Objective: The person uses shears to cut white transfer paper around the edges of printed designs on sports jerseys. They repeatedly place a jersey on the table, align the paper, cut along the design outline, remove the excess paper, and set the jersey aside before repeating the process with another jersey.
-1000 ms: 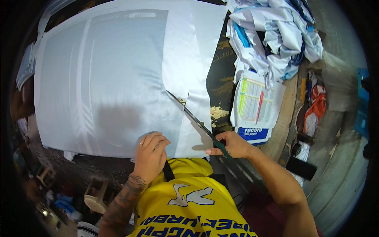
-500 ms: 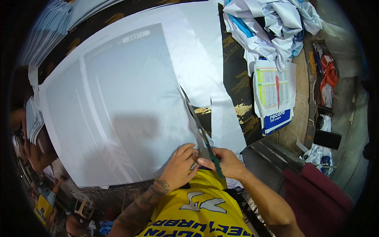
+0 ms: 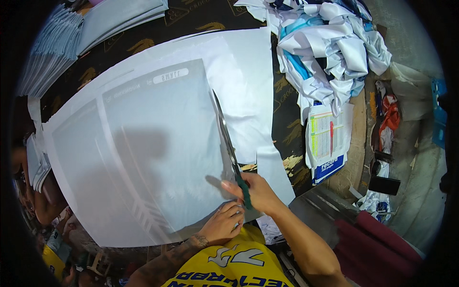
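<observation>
Step, I judge: cutting the sheet (image 3: 189,129), flat on the tabletop (image 3: 283,143) | right hand (image 3: 261,192), fingers round scissors (image 3: 232,156) along the sheet's grey right border | left hand (image 3: 224,223) at its near edge, fingers curled, pinch I can't tell | next calls for steady blades along that border

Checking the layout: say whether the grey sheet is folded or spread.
Spread: the grey sheet lies mostly flat across the dark table, its broad printed panel showing.

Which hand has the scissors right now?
The right hand: it grips the green-handled scissors. The left hand has no tool in view, lying at the near edge of the pale grey sheet.
</observation>
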`<move>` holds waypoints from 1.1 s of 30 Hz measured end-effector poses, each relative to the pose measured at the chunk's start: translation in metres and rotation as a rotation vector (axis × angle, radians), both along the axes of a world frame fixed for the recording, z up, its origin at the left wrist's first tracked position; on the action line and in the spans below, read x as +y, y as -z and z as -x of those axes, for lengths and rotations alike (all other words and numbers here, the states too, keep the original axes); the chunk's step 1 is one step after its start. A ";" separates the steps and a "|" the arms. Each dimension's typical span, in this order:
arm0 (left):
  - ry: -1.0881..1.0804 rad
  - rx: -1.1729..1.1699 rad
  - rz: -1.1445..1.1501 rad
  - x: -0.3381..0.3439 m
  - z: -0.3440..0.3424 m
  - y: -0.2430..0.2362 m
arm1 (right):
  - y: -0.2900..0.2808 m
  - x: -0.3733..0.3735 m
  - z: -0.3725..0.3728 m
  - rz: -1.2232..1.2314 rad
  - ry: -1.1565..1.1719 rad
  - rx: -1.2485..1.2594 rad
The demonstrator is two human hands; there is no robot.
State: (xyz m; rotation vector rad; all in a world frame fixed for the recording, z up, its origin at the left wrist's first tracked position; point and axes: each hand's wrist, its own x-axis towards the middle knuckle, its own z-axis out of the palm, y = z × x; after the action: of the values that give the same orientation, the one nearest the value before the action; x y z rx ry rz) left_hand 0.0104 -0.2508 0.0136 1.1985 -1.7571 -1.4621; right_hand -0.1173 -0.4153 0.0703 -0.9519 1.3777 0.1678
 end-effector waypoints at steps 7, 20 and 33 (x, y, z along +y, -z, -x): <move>-0.019 0.125 -0.070 -0.012 -0.004 -0.001 | 0.006 -0.040 -0.028 0.074 0.008 -0.019; -0.037 0.043 -0.217 -0.033 -0.002 -0.028 | 0.031 -0.104 -0.058 0.081 -0.031 -0.044; -0.933 -0.811 0.387 -0.230 -0.110 0.019 | -0.034 -0.317 0.009 0.245 -1.269 0.154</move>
State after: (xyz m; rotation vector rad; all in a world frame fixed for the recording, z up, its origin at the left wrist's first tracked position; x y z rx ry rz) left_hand 0.1207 -0.4809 -0.0055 2.1229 -1.4152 -0.0729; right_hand -0.1258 -0.7321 0.1038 -1.9448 0.7428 1.0482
